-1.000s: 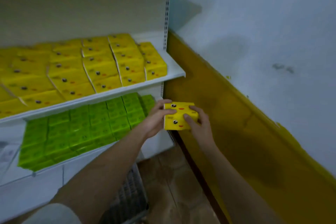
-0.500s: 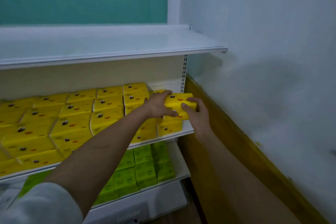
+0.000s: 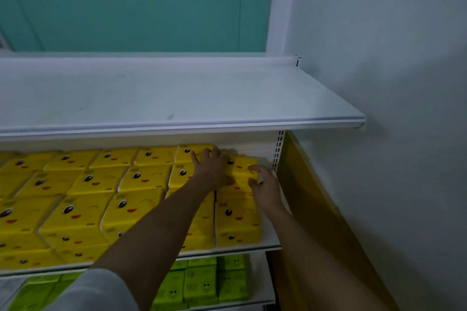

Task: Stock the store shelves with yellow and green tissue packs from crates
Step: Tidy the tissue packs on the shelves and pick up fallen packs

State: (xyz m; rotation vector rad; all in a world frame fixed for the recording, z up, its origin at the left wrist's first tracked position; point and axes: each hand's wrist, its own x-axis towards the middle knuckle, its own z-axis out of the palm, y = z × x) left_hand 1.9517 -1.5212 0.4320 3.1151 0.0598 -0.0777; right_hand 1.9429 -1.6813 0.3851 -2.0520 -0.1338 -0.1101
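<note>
- Where the middle shelf [image 3: 271, 241] meets its back right corner, a yellow tissue pack [image 3: 243, 165] is pressed into place on top of the packs in the rightmost column.
- The left hand [image 3: 213, 169] is laid flat with fingers spread, partly on that pack's left side and partly on the neighbouring pack behind it.
- The right hand [image 3: 265, 188] is held at the pack's right front edge with fingers loosely curled; whether the pack is actually gripped cannot be told, as the contact is blurred.
- The middle shelf is filled from its left edge to near its right edge with rows of yellow tissue packs [image 3: 141, 179], each printed with a smiling face.
- Green tissue packs [image 3: 202, 285] are seen lined up on the lower shelf [image 3: 262, 302], below the middle shelf's front edge.
- The white top shelf [image 3: 177, 98] is seen above, against a teal back panel [image 3: 131, 2].
- A white wall [image 3: 391, 58] with a yellow band [image 3: 316, 199] along its lower part is seen beside the shelving's right edge.
</note>
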